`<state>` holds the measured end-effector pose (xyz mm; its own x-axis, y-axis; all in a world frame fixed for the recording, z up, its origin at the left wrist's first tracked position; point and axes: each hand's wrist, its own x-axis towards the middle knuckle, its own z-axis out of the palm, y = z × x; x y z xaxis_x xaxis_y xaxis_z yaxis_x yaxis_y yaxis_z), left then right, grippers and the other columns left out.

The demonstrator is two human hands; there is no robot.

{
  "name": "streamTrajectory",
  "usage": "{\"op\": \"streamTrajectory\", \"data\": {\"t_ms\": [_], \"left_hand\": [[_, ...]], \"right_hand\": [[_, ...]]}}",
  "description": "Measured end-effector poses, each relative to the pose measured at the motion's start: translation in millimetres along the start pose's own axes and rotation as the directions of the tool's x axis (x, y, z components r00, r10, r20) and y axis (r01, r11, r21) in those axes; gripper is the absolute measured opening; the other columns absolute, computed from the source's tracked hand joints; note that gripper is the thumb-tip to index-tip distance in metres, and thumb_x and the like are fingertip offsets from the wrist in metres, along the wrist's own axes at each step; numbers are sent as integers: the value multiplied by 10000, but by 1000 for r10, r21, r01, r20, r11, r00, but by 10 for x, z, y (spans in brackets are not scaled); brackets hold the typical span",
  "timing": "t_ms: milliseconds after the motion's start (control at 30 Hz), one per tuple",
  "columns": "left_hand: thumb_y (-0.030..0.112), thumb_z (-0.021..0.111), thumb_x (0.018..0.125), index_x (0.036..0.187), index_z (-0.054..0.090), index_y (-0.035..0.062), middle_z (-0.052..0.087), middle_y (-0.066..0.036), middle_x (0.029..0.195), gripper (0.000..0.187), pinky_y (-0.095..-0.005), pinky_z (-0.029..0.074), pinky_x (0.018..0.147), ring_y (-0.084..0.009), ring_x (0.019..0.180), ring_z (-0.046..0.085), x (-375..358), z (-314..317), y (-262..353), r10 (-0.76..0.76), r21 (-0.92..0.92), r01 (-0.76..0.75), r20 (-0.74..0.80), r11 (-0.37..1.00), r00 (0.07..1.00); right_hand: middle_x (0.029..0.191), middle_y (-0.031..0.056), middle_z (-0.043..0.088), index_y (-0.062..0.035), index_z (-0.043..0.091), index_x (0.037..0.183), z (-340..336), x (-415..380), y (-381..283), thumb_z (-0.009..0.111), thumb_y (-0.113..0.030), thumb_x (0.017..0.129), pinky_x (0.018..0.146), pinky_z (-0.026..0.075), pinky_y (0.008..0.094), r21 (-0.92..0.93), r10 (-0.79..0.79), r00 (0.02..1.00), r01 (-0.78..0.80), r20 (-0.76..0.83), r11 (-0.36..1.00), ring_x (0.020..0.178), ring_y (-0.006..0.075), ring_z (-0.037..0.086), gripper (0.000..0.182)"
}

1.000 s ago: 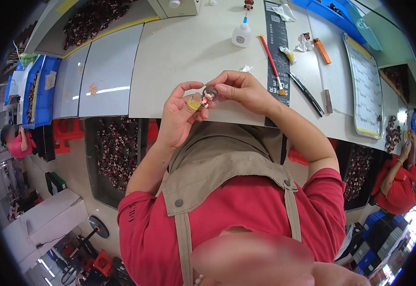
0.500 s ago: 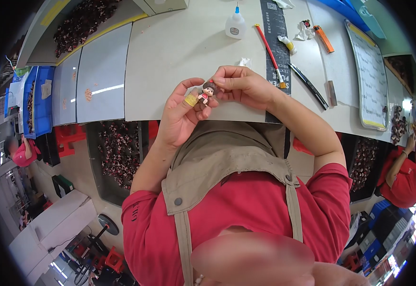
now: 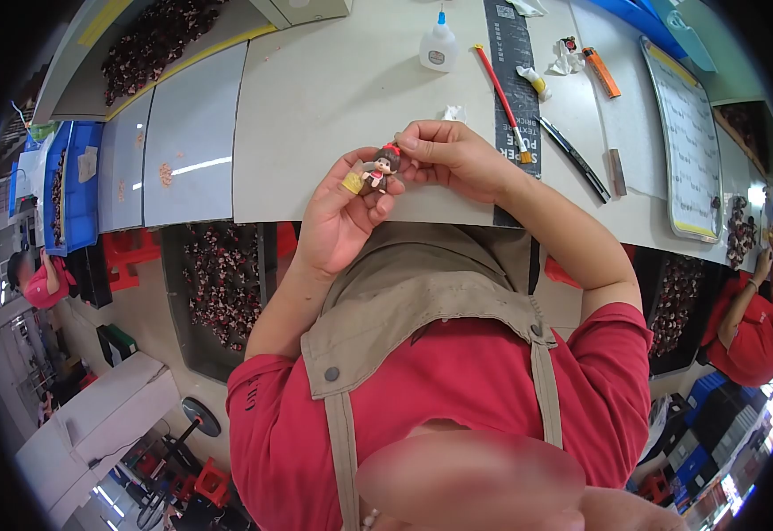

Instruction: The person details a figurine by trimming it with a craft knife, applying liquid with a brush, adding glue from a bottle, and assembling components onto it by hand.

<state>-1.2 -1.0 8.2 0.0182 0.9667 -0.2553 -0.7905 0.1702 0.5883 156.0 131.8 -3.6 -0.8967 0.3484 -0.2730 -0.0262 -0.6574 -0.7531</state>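
Observation:
A small doll figurine point(image 3: 387, 165) with brown hair, a pale face and a red bow is upright in my left hand point(image 3: 340, 219). My left thumb, wrapped in yellow tape point(image 3: 353, 182), presses on its side, with fingers curled behind. At the doll's head, my right hand point(image 3: 457, 157) has thumb and index finger pinched together beside the red bow. Whether those fingertips grip the bow or something small is hidden. Both hands are above the table's front edge, close to the apron.
On the table point(image 3: 333, 97) are a white squeeze bottle point(image 3: 438, 49), a red brush point(image 3: 499, 93), a black pen point(image 3: 572, 159), an orange lighter point(image 3: 600, 73) and crumpled tissue point(image 3: 454, 113). A bin of many doll parts point(image 3: 220, 283) stands below left. A co-worker point(image 3: 752, 332) is at far right.
The figurine has turned and tilted slightly in my left hand, so its red bow and face show more. My right fingers have shifted a little up off the hair.

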Motion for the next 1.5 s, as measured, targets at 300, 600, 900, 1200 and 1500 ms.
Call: {"op": "streamTrajectory", "data": {"t_ms": [300,600,900,1200,1500], "left_hand": [[187,468,943,1238,392,8,586,-179,986,353,-238,456,664,-156,749,551,-8,23,-29,7,8,-7,13,1000,1000],[164,602,881,1168,439,22,595,-124,959,359,-216,461,663,-123,748,563,-16,-4,-59,37,124,-31,-50,992,998],[91,631,849,1132,485,11,586,-81,927,328,-209,448,656,-106,775,539,-21,11,-55,169,239,-128,-157,963,973],[6,647,808,1114,535,16,563,-28,936,327,-216,451,731,-92,835,540,-35,46,-45,345,443,-265,-109,856,932],[-13,641,803,1158,518,12,537,-30,997,376,-233,458,767,-109,890,547,-39,76,-17,346,467,-283,-53,838,937]], "right_hand": [[866,-22,596,-85,592,892,-6,-4,6,537,-262,930,714,456,187,-39,-26,1000,26,-3,999,753,32,533,189],[869,-10,602,-54,595,950,37,-32,-23,548,-255,924,698,442,182,-199,-68,998,64,-11,978,749,38,537,208],[932,19,610,-23,567,1050,44,-31,-30,563,-169,911,767,467,215,-197,-93,996,88,-13,976,805,68,562,202],[1008,36,598,-22,551,1110,79,-44,-38,556,-154,912,837,470,233,-179,-114,993,111,-11,978,910,86,569,238],[1031,29,590,-41,552,1096,63,-42,-27,569,-165,906,848,469,230,-151,-122,992,119,-13,981,937,82,562,228]]}}
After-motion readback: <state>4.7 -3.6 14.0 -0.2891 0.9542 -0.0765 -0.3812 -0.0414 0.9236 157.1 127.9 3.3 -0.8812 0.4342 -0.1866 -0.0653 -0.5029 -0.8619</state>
